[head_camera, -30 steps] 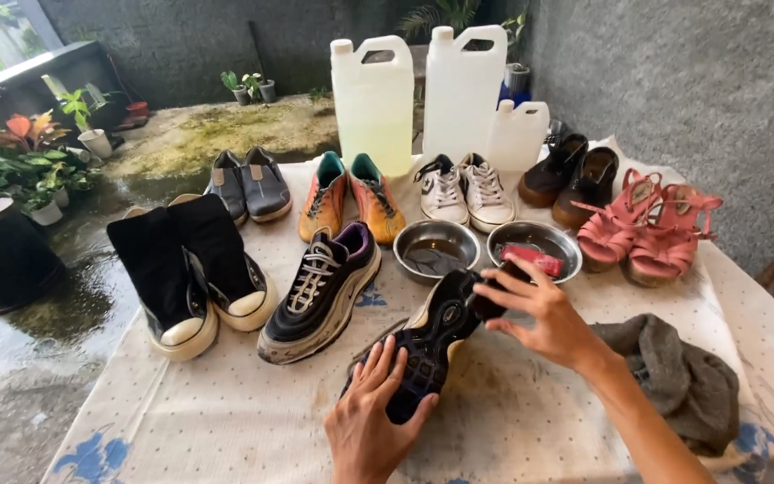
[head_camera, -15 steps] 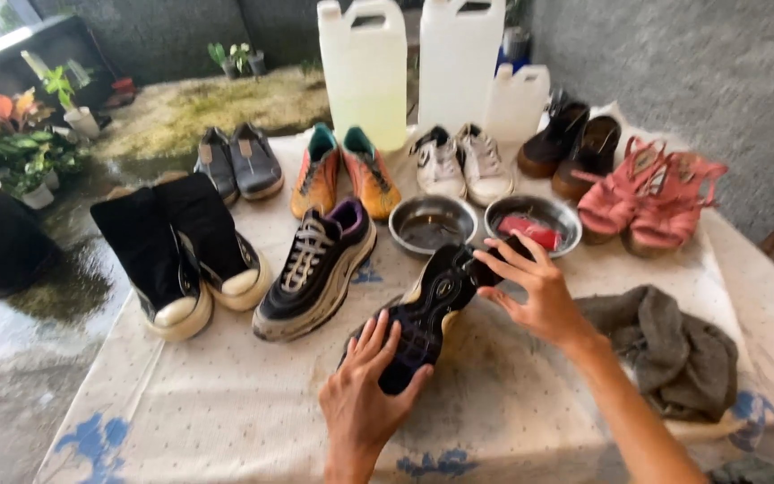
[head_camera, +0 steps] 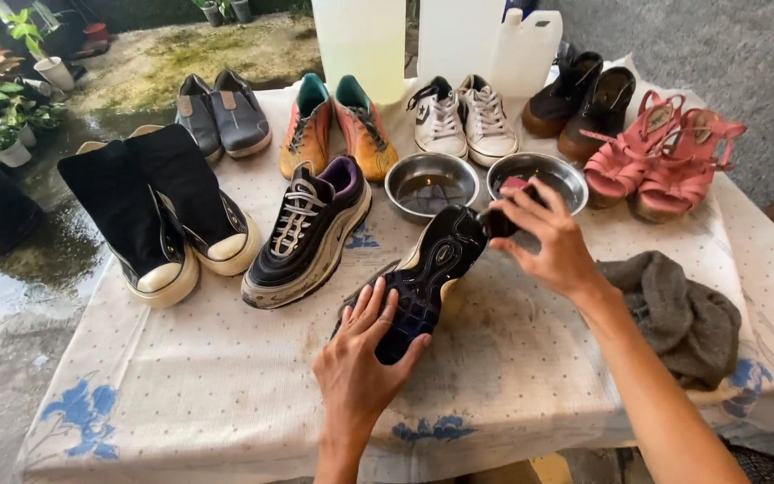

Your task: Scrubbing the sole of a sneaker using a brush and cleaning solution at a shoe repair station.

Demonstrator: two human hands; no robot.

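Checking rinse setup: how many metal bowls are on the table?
2. One metal bowl sits behind the held sneaker; the other bowl is beside it, partly covered by the right hand.

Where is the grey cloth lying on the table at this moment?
In the head view the grey cloth lies crumpled on the right side of the table, just right of the person's right forearm and in front of the pink sandals.
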